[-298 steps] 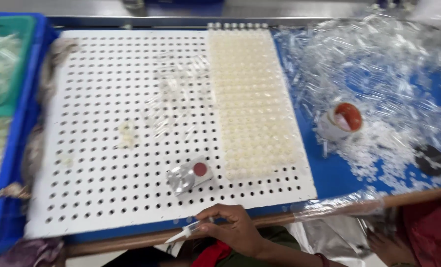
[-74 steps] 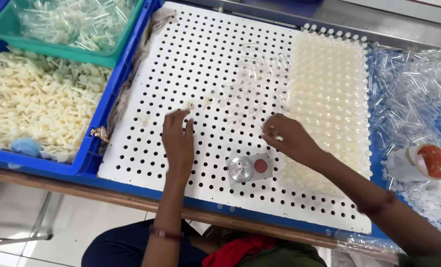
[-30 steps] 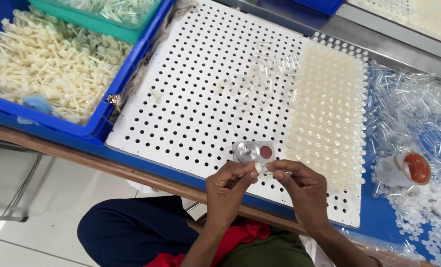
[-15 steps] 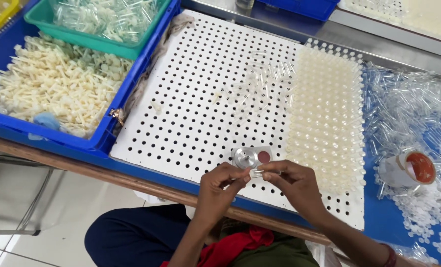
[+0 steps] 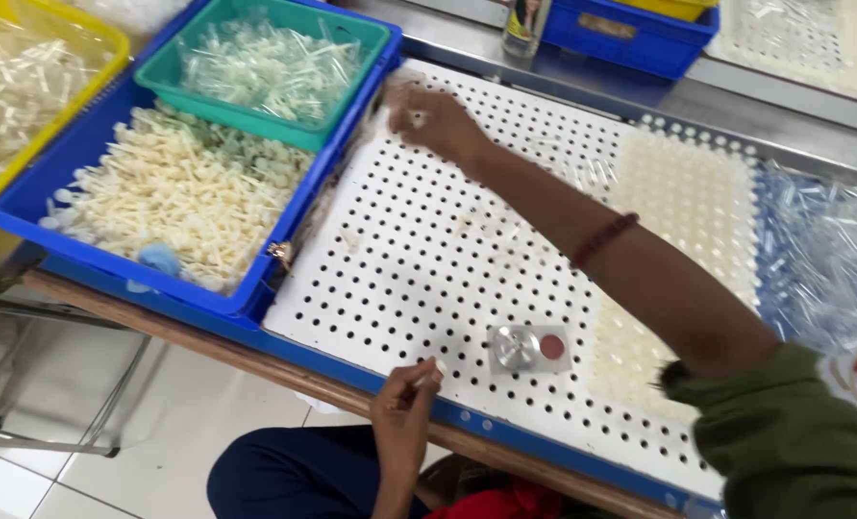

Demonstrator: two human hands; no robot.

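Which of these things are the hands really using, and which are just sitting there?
In use:
- right hand stretched to the far corner of the white perforated board
- left hand pinching a small white piece

Just sitting:
- blue bin of white parts
- green tray
- small metal piece

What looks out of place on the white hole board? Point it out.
A few small pale bits lie loose on the white hole board, not seated in holes like the filled block at its right. A small clear packet also rests flat near the front edge. The right hand is too blurred to tell what it touches.
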